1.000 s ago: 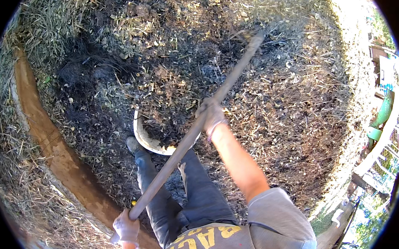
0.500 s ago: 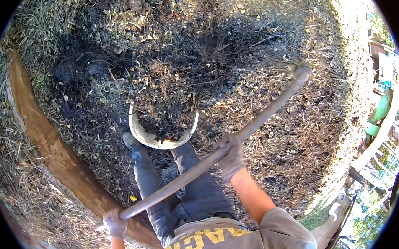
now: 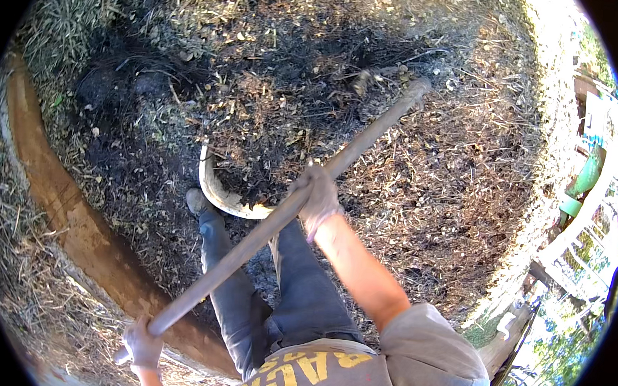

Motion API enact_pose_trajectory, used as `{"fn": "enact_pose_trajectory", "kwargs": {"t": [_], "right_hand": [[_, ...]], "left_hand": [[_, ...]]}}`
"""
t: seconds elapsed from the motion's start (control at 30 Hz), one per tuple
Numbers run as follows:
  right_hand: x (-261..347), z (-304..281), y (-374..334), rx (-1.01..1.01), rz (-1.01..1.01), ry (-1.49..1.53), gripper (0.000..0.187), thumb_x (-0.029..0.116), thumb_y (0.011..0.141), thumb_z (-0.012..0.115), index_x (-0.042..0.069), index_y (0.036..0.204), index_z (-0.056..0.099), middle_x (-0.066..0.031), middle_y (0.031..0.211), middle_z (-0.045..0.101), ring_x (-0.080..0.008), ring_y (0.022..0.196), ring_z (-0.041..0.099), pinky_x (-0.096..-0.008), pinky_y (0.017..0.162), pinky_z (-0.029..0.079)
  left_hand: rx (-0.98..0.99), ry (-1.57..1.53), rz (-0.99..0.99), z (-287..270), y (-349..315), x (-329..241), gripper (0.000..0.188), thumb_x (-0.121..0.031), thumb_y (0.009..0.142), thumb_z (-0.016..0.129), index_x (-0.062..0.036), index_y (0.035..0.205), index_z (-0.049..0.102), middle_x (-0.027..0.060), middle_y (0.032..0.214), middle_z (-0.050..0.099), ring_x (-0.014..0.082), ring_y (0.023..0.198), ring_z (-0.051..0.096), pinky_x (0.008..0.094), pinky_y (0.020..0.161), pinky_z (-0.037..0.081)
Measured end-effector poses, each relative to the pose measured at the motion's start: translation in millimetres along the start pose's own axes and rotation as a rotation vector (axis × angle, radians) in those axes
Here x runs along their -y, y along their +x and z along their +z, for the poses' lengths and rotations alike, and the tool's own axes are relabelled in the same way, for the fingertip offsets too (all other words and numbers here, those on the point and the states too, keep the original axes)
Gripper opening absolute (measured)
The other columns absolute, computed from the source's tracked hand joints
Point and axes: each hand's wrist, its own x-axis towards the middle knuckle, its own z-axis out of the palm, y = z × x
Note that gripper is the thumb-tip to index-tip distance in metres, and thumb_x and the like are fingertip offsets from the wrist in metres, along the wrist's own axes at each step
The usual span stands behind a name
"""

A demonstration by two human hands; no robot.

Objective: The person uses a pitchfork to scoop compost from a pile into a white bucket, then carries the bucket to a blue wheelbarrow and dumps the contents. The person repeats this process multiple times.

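Note:
Both my hands wear pale gloves and are closed round a long wooden-handled tool [image 3: 242, 249] held slantwise across my body. My left hand [image 3: 143, 343] grips it close to the butt end at lower left. Further along, my right hand [image 3: 316, 195] wraps the shaft at about its middle. The far end reaches up and right over the litter; its head is blurred, so I cannot tell its kind. In front of my legs, the curved white rim of a container [image 3: 212, 187] surrounds dark compost-like material. The shaft and right hand hide the rim's right side.
Dark, matted compost and dry leaves [image 3: 437, 179] cover the ground. A curved brown wooden board [image 3: 74, 214] runs along the left, with straw beyond it. On the far right are a green object [image 3: 586, 174] and pale slatted pieces [image 3: 568, 244]. My shoe [image 3: 197, 200] stands beside the container.
The tool has swung left with both hands, and its far end has moved left and slightly up. My right hand now covers part of the container's rim.

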Motion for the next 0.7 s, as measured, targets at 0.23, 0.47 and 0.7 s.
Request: {"fn": "enact_pose_trajectory", "kwargs": {"t": [0.23,0.47,0.7], "right_hand": [[-41,-29,-99,0.186,0.152,0.111,0.017,0.002,0.074,0.062,0.005,0.086,0.050,-0.0047,0.066,0.050,-0.0176,0.058,0.054,-0.0422,0.068,0.054],[79,-30,-23,0.029,-0.293,0.007,0.012,0.014,0.088,0.053,0.012,0.078,0.048,0.0014,0.059,0.047,-0.0164,0.052,0.047,-0.0334,0.058,0.049],[-4,19,45,0.006,-0.167,0.033,0.013,0.009,0.085,0.058,0.009,0.076,0.048,-0.0014,0.060,0.047,-0.0150,0.051,0.048,-0.0302,0.051,0.049]], "left_hand": [[0.013,-0.025,-0.114,27,-98,92,0.017,-0.005,0.061,0.065,-0.0054,0.077,0.059,0.0164,0.075,0.061,0.0391,0.074,0.058,0.0466,0.071,0.045],[-0.045,-0.168,0.172,56,30,-58,0.022,-0.011,0.059,0.068,-0.0103,0.079,0.060,0.0114,0.075,0.061,0.0336,0.073,0.059,0.0445,0.073,0.045],[-0.073,-0.045,0.070,19,45,-13,0.024,-0.014,0.063,0.070,-0.0091,0.085,0.060,0.0118,0.077,0.062,0.0328,0.078,0.062,0.0447,0.081,0.047]]}}
